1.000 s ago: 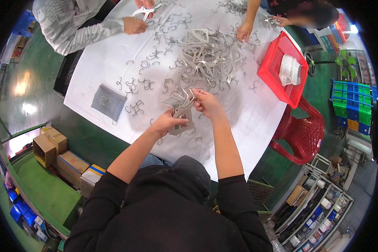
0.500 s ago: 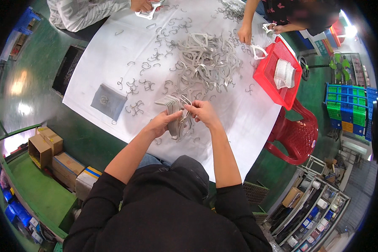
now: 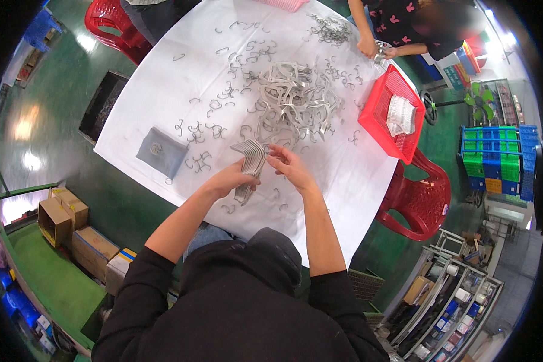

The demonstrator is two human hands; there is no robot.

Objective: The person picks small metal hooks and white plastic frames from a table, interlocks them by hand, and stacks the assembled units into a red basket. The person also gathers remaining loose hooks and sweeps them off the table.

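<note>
My left hand (image 3: 226, 180) is closed around a stack of nested, curved silvery metal brackets (image 3: 251, 155), held just above the near part of the white-covered table. At the stack's right side is my right hand (image 3: 291, 169), its fingers apart and curved toward the brackets. I see nothing clearly held in it. Beyond both hands lies a tangled heap of similar loose brackets (image 3: 295, 93). Bent wire hooks (image 3: 214, 130) are scattered to the left of the heap. A grey flat bag (image 3: 161, 154) with a small coil on it rests near the left table edge.
A red plastic basket (image 3: 371, 108) at the right holds a white stack of brackets (image 3: 400, 116). At the far right a co-worker's hands (image 3: 377, 49) hold a metal part. A red chair (image 3: 419, 199) stands by the right edge, cardboard boxes (image 3: 93, 244) at the left.
My right fingers have come apart from the part they were pinching beside the stack. The far-left person's hands have left view. The right co-worker's hands have drawn together beyond the basket.
</note>
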